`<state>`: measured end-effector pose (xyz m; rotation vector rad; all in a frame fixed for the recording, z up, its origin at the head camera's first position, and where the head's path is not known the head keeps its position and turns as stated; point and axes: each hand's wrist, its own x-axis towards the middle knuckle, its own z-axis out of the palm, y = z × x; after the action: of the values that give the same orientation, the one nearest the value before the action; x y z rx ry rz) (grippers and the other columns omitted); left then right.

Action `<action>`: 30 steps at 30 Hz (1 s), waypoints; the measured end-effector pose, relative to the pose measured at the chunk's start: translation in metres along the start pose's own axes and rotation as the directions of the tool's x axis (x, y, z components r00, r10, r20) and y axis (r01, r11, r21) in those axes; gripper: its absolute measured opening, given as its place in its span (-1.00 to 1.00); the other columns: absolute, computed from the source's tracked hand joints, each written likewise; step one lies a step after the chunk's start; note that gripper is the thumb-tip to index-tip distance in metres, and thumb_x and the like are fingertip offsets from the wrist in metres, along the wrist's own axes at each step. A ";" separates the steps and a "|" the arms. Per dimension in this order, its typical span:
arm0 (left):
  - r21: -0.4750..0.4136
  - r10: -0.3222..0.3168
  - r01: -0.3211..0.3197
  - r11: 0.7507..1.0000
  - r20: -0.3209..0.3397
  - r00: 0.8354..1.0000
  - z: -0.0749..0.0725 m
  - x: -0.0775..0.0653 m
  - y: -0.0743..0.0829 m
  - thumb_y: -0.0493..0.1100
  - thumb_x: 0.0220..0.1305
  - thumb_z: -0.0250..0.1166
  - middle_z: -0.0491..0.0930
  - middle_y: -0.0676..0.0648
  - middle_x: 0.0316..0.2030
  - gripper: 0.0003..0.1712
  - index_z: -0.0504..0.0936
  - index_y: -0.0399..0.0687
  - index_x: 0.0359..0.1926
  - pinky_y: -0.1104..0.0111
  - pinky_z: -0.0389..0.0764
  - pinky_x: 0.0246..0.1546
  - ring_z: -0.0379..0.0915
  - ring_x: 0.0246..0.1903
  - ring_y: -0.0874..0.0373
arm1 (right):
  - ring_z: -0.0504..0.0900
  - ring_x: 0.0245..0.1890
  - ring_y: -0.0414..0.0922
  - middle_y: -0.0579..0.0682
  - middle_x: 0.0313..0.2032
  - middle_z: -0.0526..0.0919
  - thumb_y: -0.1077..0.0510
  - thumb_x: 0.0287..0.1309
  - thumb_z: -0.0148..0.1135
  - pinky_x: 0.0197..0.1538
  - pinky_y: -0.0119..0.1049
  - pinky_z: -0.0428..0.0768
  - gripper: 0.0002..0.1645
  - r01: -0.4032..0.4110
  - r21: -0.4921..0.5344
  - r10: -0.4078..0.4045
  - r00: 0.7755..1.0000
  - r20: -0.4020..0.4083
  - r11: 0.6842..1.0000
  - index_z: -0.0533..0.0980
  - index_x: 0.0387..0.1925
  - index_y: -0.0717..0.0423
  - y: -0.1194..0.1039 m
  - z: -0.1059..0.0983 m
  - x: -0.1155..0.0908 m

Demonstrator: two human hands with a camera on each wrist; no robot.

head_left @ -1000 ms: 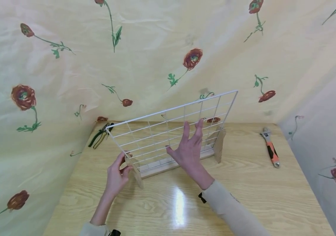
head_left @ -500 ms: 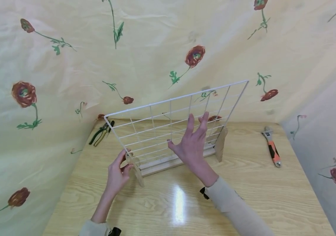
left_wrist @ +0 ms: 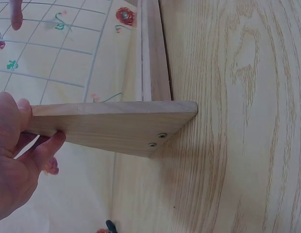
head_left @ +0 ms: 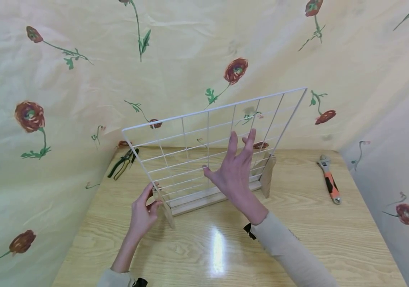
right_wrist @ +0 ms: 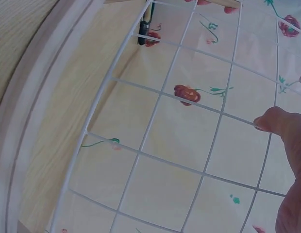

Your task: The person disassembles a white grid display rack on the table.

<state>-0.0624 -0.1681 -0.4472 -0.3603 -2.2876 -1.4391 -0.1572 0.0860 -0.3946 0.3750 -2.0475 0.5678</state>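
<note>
A white wire grid [head_left: 208, 111] leans back over a wooden stand. The stand has a long base rail [head_left: 200, 204], a left end panel [head_left: 164, 207] and a right end panel [head_left: 267, 177]. My left hand [head_left: 142, 213] pinches the upper part of the left panel between thumb and fingers. My right hand [head_left: 234, 179] lies against the grid with fingers spread, its thumb [right_wrist: 281, 127] at a wire. In the right wrist view the grid's lower wire [right_wrist: 87, 130] stands apart from the rail. Two screw heads [left_wrist: 158, 140] show on the left panel's outer face.
Pliers [head_left: 123, 164] with dark and yellowish handles lie at the table's back left. An adjustable wrench [head_left: 329, 179] with an orange and black handle lies at the right. A flower-patterned cloth [head_left: 175, 71] hangs close behind the wooden table [head_left: 297, 223].
The grid has risen out of the stand's base, its top edge moving up and its right corner outward. My right hand has moved up slightly with it, while the left hand stays on the panel.
</note>
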 end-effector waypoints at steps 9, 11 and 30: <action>-0.019 -0.009 0.009 1.000 -0.006 1.000 0.000 -0.001 0.000 -0.79 -0.10 0.29 0.61 -0.41 -0.12 -0.35 0.49 -0.48 0.09 0.04 0.72 -0.26 0.55 -0.08 -0.44 | 0.18 0.32 0.35 0.47 0.43 -0.32 -0.14 -0.55 0.75 0.19 0.19 0.45 0.77 0.025 0.013 -0.025 1.000 -0.014 1.000 -0.29 0.54 0.05 -0.004 -0.007 0.016; -0.019 0.002 -0.002 1.000 -0.007 1.000 0.001 -0.001 0.000 -0.79 -0.10 0.30 0.61 -0.41 -0.12 -0.36 0.49 -0.50 0.08 0.03 0.72 -0.27 0.55 -0.08 -0.45 | 0.19 0.31 0.35 0.45 0.43 -0.34 -0.14 -0.55 0.75 0.20 0.19 0.45 0.78 0.026 0.010 -0.026 1.000 -0.015 1.000 -0.30 0.54 0.05 -0.005 -0.009 0.019; 0.010 0.016 -0.016 1.000 0.001 1.000 -0.001 0.001 0.002 -0.80 -0.14 0.30 0.61 -0.39 -0.13 -0.33 0.49 -0.49 0.09 0.08 0.74 -0.29 0.57 -0.12 -0.43 | 0.27 0.14 0.34 0.52 0.41 -0.28 -0.18 -0.59 0.76 -0.23 0.09 0.63 0.71 -0.015 -0.020 0.015 1.000 0.018 1.000 -0.19 0.48 0.12 -0.016 -0.030 0.052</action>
<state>-0.0622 -0.1677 -0.4445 -0.3760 -2.2867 -1.4195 -0.1545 0.0866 -0.3322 0.3549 -2.0734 0.5547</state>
